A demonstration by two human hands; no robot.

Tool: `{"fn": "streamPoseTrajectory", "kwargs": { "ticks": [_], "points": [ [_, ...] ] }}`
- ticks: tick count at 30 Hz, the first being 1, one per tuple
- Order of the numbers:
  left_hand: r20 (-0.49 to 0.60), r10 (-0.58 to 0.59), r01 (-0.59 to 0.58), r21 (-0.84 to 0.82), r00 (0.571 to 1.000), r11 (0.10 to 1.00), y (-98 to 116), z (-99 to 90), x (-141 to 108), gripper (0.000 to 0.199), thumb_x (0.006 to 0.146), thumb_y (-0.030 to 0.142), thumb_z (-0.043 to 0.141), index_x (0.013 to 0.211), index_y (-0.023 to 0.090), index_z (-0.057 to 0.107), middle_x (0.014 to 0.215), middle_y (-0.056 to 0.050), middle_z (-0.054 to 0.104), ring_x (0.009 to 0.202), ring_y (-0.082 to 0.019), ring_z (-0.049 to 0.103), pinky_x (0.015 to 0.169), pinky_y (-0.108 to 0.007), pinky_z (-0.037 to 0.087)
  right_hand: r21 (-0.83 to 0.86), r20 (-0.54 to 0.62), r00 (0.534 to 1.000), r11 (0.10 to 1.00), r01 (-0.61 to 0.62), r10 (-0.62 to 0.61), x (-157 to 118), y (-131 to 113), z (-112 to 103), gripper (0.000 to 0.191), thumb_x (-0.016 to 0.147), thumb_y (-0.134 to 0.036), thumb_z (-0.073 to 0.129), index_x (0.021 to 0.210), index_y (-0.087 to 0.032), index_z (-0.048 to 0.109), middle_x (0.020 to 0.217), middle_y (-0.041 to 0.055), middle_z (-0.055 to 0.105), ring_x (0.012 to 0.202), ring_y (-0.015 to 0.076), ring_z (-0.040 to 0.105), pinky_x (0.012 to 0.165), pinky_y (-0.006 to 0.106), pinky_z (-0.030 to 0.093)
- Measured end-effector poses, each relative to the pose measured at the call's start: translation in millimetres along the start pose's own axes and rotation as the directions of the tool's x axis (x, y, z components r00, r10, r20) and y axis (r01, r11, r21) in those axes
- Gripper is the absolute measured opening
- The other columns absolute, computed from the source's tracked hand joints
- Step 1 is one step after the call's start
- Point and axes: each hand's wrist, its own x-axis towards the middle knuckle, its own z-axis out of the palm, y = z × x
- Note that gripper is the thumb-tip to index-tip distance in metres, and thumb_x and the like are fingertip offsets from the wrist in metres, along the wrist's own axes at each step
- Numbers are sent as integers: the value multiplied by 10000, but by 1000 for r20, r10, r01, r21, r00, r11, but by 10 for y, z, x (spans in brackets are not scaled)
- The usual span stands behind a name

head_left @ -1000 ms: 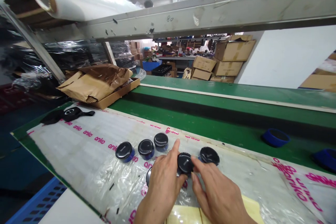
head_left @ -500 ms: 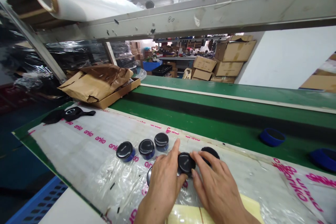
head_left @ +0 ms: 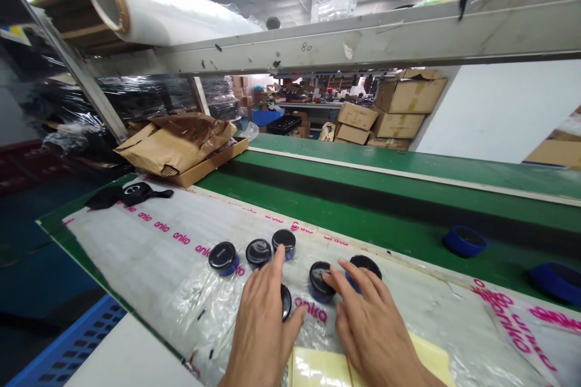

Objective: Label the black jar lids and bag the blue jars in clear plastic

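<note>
My left hand (head_left: 263,320) lies with its fingers stretched forward, over and beside a black-topped round piece (head_left: 285,302) that it partly hides. My right hand (head_left: 374,320) is spread, its index fingertip at the top of a round black and blue piece (head_left: 321,283). Behind its fingers another round piece (head_left: 365,265) is partly covered. Three similar pieces stand left of centre: one at the left (head_left: 224,258), one in the middle (head_left: 258,252) and one at the right (head_left: 284,243). Yellow sheets (head_left: 320,367) lie below my hands.
Two blue rings, one nearer (head_left: 465,240) and one at the right edge (head_left: 556,281), rest on the green surface (head_left: 376,217). Brown paper in a cardboard tray (head_left: 218,161) and a black strapped item (head_left: 136,192) are at the left. A metal beam (head_left: 272,48) crosses above.
My left hand has moved left, away from the round piece between my hands, toward the partly hidden one. My right fingers have spread a little. The view has shifted slightly.
</note>
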Motion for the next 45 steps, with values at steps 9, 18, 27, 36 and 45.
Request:
{"fn": "streamPoseTrajectory", "kwargs": {
  "ticks": [9,18,27,36,45],
  "points": [
    [-206,-201,166,-175,958,970,-129,117,-313,773,893,331,618,1533,283,189,1541,-133,387,1444,-304,360,1153,-584,367,-4,92,994,998,63,-62,3,45,-35,580,848,-6,368,1417,-100,420,1201,107,707,1350,344,430,1019,552,411],
    [-148,-366,257,-482,919,838,-162,135,-381,838,834,287,648,1534,291,189,1500,-104,446,1364,-277,471,1144,-513,400,58,176,982,995,-81,69,224,225,-156,669,886,-392,633,1465,-158,392,1449,175,501,1364,361,416,1040,561,452],
    [-187,-345,242,-420,920,875,-240,132,-371,556,859,318,626,1382,306,439,1429,-57,511,1304,-262,519,1102,-497,444,-95,273,956,992,-84,107,260,477,133,662,846,-331,661,1426,-97,444,1300,205,617,1237,357,533,1113,650,282],
    [-385,-303,106,-456,872,884,-79,-26,-431,163,900,332,575,1027,251,636,1376,-65,534,1313,-267,484,1112,-474,382,246,142,930,898,-364,338,192,282,-188,421,967,-472,528,1295,-214,582,1295,139,628,1199,339,564,919,479,521],
    [-91,-374,210,-697,923,686,235,-160,-487,169,840,337,557,940,238,651,1475,-60,466,1364,-299,448,1133,-474,353,693,674,709,153,-704,208,457,-511,-281,412,872,-563,681,1096,-217,686,1057,75,710,947,247,646,816,331,518]
  ]
}}
